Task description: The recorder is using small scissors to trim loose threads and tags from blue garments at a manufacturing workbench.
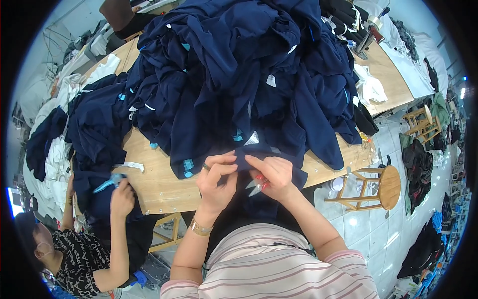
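- Navy garment [271, 158] sits at lower centre of the frame, draped over the near edge of the wooden table [154, 182]; its held edge runs roughly left-right across the frame, the rest hangs down toward the person.
- Left hand [216, 182]: fingers curled, thumb and forefinger pinched shut on the garment's edge, just left of centre. Ring on one finger, gold bracelet at the wrist.
- Right hand [274, 174]: closed, fingertips pressing on the same fabric edge, with small thread snips [255, 186] tucked in the palm; blades point down-left in the frame. Cannot tell if the blades are apart.
- Hands sit close together, nearly touching.
- Big pile of navy garments [239, 65] fills the upper centre.
- Lower left: a co-worker's hand [122, 197] on dark cloth.
- Wooden stool [378, 187] at right.
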Action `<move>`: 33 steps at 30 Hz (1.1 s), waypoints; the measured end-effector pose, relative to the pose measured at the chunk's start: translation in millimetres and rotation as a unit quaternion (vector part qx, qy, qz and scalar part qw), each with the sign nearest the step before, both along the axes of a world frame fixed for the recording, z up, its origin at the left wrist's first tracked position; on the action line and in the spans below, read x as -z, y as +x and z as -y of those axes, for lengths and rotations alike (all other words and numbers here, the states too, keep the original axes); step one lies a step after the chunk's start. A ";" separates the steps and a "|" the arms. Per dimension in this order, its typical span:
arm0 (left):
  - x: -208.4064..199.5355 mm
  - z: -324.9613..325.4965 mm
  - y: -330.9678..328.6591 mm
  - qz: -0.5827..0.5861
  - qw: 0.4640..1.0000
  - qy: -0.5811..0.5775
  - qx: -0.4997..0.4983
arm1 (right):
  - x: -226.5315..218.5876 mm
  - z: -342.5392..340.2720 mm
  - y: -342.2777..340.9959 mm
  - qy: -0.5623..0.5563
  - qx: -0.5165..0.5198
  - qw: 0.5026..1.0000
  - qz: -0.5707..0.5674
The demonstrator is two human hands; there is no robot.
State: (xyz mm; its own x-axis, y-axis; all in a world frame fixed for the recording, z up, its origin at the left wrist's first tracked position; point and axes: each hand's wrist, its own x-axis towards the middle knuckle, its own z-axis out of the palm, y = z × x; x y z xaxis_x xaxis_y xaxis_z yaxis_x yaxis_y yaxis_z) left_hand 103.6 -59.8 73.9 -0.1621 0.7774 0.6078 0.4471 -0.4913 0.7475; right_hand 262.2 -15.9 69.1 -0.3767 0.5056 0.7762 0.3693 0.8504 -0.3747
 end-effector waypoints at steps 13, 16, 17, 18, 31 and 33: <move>6.3 0.3 -9.6 -0.116 0.981 0.148 -0.054 | -20.7 13.1 15.2 -0.215 0.020 0.976 0.015; 6.9 1.2 -5.7 -0.108 0.981 0.148 -0.055 | -30.6 12.5 8.8 -0.313 -0.042 0.945 -0.088; 7.2 1.1 -5.3 -0.102 0.982 0.146 -0.056 | -33.0 11.3 6.9 -0.313 -0.083 0.940 -0.103; 7.8 0.7 -5.5 -0.102 0.982 0.146 -0.056 | -34.1 8.6 4.9 -0.296 -0.100 0.946 -0.087; 2.8 -1.3 -12.1 -0.115 0.986 0.119 -0.002 | -37.6 -12.7 7.9 -0.033 -0.116 0.977 0.177; -0.4 -2.1 -10.7 -0.117 0.987 0.112 0.006 | -35.9 -11.4 8.7 0.016 -0.103 0.973 0.208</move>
State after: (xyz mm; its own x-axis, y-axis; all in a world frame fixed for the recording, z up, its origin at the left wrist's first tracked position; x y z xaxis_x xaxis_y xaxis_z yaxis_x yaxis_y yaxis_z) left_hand 92.9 -57.7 74.3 0.0120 0.6197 0.7847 0.5874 -0.6395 0.4960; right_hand 270.9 -4.5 105.0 -0.7524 0.3649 0.5484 0.3044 0.9309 -0.2017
